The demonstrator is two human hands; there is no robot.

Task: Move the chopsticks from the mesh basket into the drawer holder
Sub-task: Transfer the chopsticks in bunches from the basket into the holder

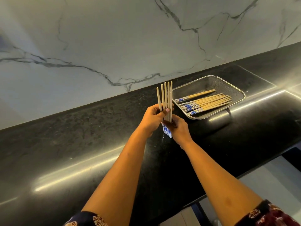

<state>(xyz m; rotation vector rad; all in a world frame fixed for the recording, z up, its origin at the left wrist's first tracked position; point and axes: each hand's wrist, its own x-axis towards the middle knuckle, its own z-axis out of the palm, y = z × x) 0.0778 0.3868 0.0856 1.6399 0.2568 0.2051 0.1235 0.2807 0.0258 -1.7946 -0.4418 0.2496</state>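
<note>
A bundle of several wooden chopsticks (166, 97) with blue-and-white patterned ends stands upright over the black counter, tips up. My left hand (153, 118) grips the bundle around its middle from the left. My right hand (176, 128) holds the lower part, just above the patterned ends. To the right, a rectangular mesh basket (228, 84) lies on the counter with several more chopsticks (206, 102) lying flat inside it. No drawer holder is in view.
The black stone counter (81, 144) runs diagonally from lower left to upper right, backed by a white marble wall (114, 38). A pale floor (268, 180) shows past the counter's front edge at the lower right.
</note>
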